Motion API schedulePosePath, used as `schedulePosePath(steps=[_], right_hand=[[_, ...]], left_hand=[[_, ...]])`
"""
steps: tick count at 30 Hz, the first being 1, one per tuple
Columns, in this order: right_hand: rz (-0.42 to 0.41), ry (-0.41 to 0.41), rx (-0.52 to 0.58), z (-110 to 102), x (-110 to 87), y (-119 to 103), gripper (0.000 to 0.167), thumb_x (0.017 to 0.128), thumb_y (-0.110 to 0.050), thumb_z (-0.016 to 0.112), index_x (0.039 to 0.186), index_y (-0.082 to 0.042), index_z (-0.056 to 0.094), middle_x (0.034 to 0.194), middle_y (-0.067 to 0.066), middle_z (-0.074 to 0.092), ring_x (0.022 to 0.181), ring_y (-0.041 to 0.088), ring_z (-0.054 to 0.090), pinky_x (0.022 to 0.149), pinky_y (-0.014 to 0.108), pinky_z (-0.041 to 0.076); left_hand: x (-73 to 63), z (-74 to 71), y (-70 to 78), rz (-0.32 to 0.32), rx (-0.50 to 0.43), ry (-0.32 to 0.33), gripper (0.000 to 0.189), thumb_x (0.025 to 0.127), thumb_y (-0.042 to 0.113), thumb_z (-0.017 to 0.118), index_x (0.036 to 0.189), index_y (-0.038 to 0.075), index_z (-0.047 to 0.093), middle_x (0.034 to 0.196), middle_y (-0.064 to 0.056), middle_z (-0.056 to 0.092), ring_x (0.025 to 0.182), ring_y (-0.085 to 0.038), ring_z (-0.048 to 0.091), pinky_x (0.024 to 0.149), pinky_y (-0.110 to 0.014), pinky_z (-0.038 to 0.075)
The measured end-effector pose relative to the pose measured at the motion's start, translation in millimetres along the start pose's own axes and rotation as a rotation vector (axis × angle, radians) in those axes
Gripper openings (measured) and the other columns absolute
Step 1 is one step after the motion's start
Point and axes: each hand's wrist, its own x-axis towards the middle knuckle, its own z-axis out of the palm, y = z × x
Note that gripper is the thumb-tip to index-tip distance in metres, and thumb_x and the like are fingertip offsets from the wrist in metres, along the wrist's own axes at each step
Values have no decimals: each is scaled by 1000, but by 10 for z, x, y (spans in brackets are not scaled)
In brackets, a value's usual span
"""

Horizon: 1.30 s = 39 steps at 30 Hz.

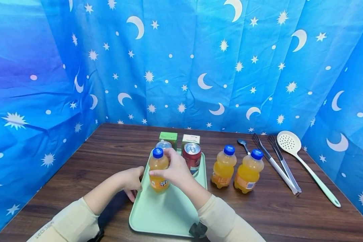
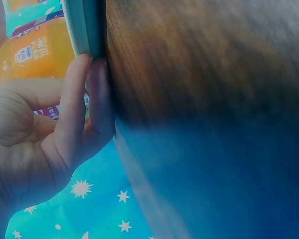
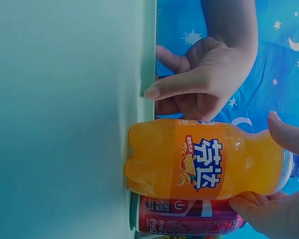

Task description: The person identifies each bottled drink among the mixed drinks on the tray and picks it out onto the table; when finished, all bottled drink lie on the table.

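My right hand [image 1: 176,168] holds an orange soda bottle [image 1: 159,164] with a blue cap, thumb and fingers round its upper part. The bottle stands upright over the left side of a pale green tray [image 1: 169,215], its base close to the tray floor in the right wrist view. My left hand [image 1: 130,181] grips the tray's left rim, one digit over the edge [image 3: 154,92] and others outside it. Right behind the bottle stands a can [image 1: 164,144], mostly hidden. A red soda can [image 1: 192,158] is beside it on the tray.
Behind the cans stand a green carton [image 1: 168,136] and a white-topped carton [image 1: 191,138]. Right of the tray are two orange soda bottles [image 1: 224,168], a spoon [image 1: 243,145], metal tongs [image 1: 278,164] and a slotted skimmer [image 1: 290,143]. A blue star-patterned curtain [image 1: 181,60] surrounds the table.
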Motion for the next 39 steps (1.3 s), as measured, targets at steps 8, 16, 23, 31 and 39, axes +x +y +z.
schedulePosePath(steps=[8,16,23,31,39], right_hand=[[-11,12,5,7,2,9,67,71,-29,82,125,-10,48,117,6,58,108,23,57,86,41,53],[-31,31,13,23,-3,16,65,71,-26,82,125,-9,49,116,6,59,106,23,59,85,39,53],[-37,37,10,32,-9,10,65,71,-25,83,125,-8,50,116,6,60,105,23,59,85,38,54],[-55,39,9,11,-10,6,66,72,-26,82,126,-7,49,117,7,59,106,23,59,85,37,54],[-69,34,43,-14,-17,1,62,74,-24,80,125,-8,50,116,5,60,105,21,59,84,36,54]], left_hand=[[-15,5,3,0,9,4,40,75,-19,58,105,0,40,90,-17,51,62,-30,62,48,-39,57],[-22,8,21,4,18,2,39,75,-19,57,105,0,41,89,-17,51,61,-29,62,47,-39,57],[-35,17,25,3,17,1,39,75,-19,56,105,1,41,89,-16,51,59,-30,62,48,-39,57],[-18,26,16,17,18,20,38,75,-20,57,102,1,42,84,-17,52,58,-29,62,46,-38,56],[-25,20,20,17,26,20,37,75,-19,58,102,0,41,85,-17,52,58,-29,62,46,-38,56]])
